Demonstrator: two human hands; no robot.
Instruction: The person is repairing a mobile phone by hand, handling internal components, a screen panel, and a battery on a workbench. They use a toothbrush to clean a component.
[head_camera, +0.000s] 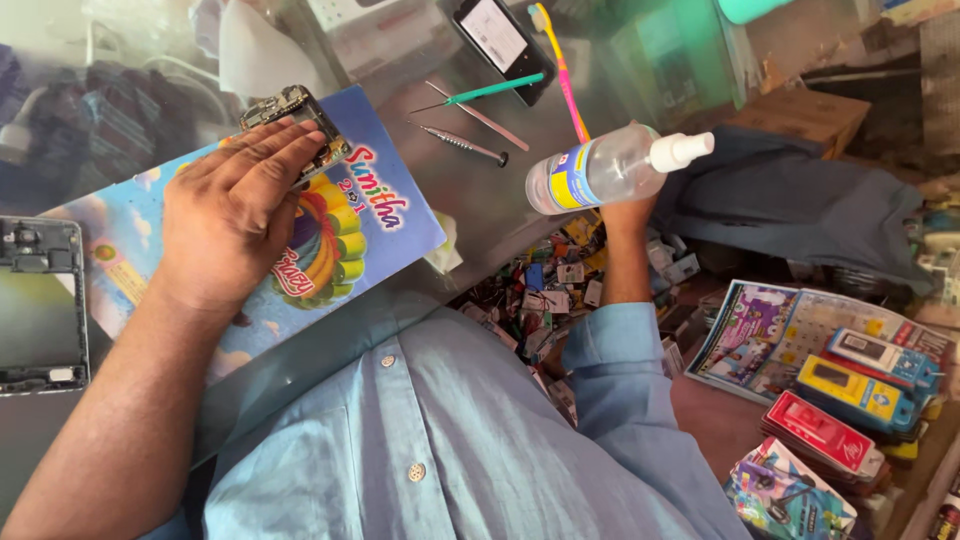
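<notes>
Your left hand (235, 215) presses flat, fingers open, on the circuit board (295, 110); your right hand (625, 212) grasps the spray bottle (605, 170).

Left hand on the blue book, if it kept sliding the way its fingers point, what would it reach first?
Likely the steel tweezers on the glass, past the circuit board under the left hand fingertips.
</notes>
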